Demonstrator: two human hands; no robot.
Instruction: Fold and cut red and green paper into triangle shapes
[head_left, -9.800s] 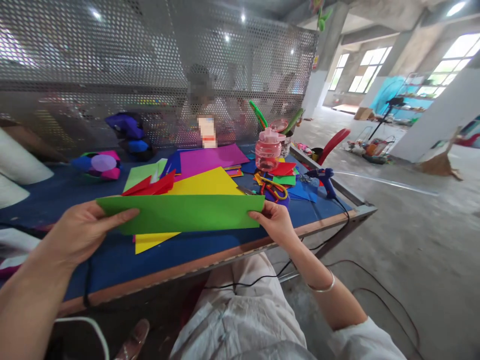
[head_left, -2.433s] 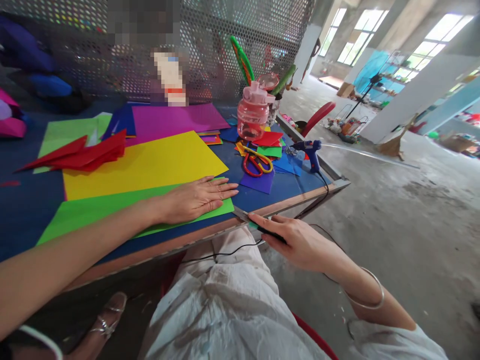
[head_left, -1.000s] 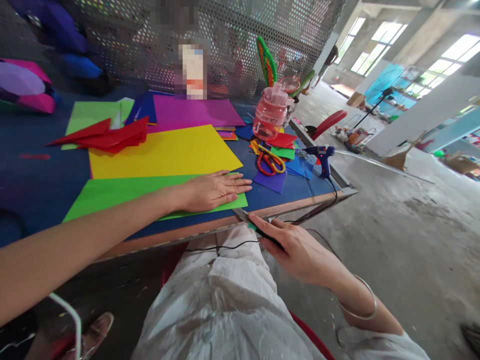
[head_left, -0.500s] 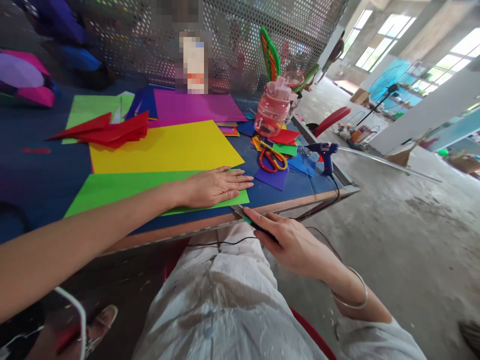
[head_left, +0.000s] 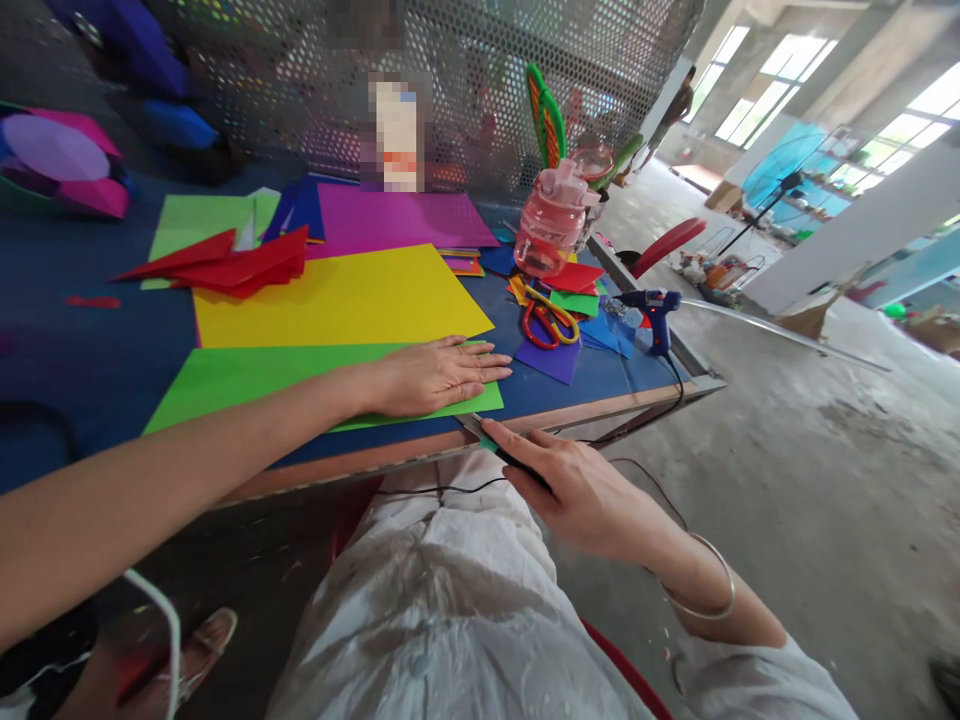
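Slanting lengthwise, the knife [head_left: 487, 442] points forward-left from the right hand [head_left: 596, 498].

The nearest sheet [head_left: 262, 368] lies left of the scissors [head_left: 538, 299].

There are two bare hands, one left hand [head_left: 439, 377] and one right hand [head_left: 574, 490]. Four large paper sheets can be told apart by colour: one bright green sheet [head_left: 255, 370], one yellow sheet [head_left: 337, 300], one magenta sheet [head_left: 405, 218] and one pale green sheet [head_left: 199, 220]. The folded, pointed red paper pieces [head_left: 259, 265] number at least two; their overlap hides the exact count. The tools are three: one slim knife with a grey metal blade [head_left: 472, 427], one pair of scissors with red and yellow handles [head_left: 552, 303], and one dark blue glue gun [head_left: 657, 315]. One translucent pink plastic bottle [head_left: 546, 232] and one silver bangle [head_left: 731, 580] show.
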